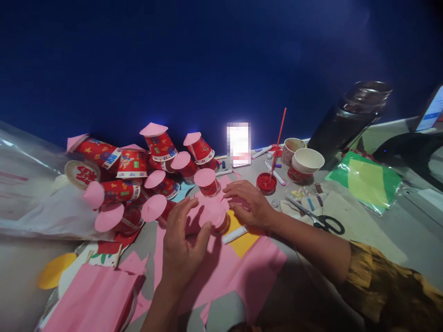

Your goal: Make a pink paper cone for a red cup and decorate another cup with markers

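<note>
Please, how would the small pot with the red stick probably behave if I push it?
The pot may tip if the stick is knocked, since that rises high and leans. It is probably light, being small beside the flask. The red contents could spill, as the top is open.

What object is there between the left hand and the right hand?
The head view shows a pink-topped cup between left hand and right hand; a second cup stands just beyond.

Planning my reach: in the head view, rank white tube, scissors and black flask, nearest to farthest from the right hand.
From the right hand:
1. White tube: just below in view
2. Scissors: to the right
3. Black flask: back right
</note>
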Demonstrator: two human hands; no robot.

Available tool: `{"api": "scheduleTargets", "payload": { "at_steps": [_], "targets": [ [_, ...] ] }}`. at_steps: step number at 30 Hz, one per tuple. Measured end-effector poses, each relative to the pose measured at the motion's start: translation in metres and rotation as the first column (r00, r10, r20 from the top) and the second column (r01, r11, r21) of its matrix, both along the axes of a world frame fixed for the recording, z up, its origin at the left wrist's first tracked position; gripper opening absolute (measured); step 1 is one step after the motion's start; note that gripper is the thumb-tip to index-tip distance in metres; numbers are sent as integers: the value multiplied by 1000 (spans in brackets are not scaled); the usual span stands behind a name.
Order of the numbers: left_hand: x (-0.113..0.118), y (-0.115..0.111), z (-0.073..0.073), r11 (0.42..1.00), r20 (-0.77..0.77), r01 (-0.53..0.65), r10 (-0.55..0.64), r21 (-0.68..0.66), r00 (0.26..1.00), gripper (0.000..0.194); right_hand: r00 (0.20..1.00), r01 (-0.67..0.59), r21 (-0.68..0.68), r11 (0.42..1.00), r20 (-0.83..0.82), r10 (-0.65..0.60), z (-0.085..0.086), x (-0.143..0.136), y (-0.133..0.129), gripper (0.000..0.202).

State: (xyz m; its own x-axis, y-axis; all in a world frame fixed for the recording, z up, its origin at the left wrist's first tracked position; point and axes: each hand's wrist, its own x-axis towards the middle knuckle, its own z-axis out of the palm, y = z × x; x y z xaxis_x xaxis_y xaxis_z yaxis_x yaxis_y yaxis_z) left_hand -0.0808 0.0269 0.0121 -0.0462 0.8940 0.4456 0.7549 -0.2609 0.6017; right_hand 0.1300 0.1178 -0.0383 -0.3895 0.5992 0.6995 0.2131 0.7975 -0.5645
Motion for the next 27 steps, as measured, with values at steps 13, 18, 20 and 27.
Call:
{"api": "scheduleTargets", "payload": {
  "at_steps": [13,18,20,27],
  "targets": [
    [-27,11,-4,950,411,67,67,-304,909,45,995,-92,0,996,34,92,3,-12,-1,49],
    [-27,15,-6,941,312,21,91,-338,946,38,995,-98,-24,995,34,99,-1,-17,1,43],
    [-29,16,-7,941,291,3,102,-339,951,41,995,-94,-47,994,41,96,-1,-19,2,42],
    [-47,23,-16,914,97,-66,114,-400,989,53,995,-51,-142,989,82,64,11,-21,1,41]
  ]
}}
